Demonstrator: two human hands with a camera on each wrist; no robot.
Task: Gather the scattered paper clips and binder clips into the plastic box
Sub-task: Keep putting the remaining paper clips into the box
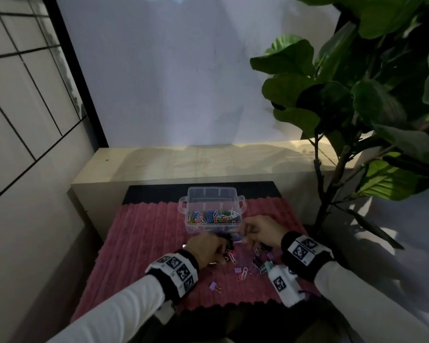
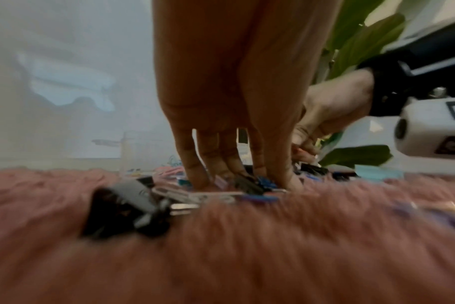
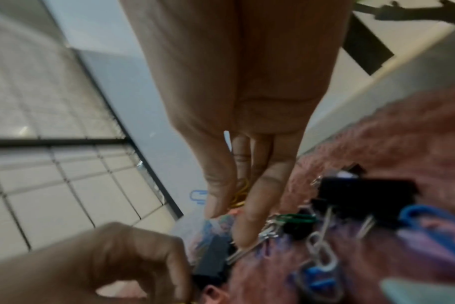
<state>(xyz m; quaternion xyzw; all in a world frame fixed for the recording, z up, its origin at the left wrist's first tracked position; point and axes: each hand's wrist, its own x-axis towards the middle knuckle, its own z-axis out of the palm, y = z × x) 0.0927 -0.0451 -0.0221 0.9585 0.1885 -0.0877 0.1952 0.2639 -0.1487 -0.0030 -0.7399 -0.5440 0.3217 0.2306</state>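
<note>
While both hands work just in front of the plastic box (image 1: 212, 210), the box stands uncovered near the far edge of the pink mat (image 1: 144, 246), centred between its left and right edges, with a layer of coloured paper clips (image 1: 212, 216) on its floor. Left hand (image 1: 204, 247): palm down, fingers (image 2: 195, 164) extended with their tips pressed onto the mat among a cluster of clips; the left wrist view shows a small black binder clip (image 2: 247, 185) beside the fingertips, but whether anything is pinched cannot be told. A larger black binder clip (image 2: 122, 211) lies on the mat nearer the wrist, apart from the fingers. Right hand (image 1: 260, 231): close to the box's near right corner, fingers (image 3: 262, 205) pointing down and drawn together, tips meeting silver clip wires beside a green paper clip (image 3: 296, 217); the blur hides whether they are gripped. Just right of these fingers, a black binder clip (image 3: 366, 195) and a blue paper clip (image 3: 418, 214) rest on the mat. Loose purple binder clips (image 1: 237, 270) and further paper clips are scattered toward the mat's near edge, between the 2 wrists. A potted plant (image 1: 357, 95) stands beyond the mat's right edge.
</note>
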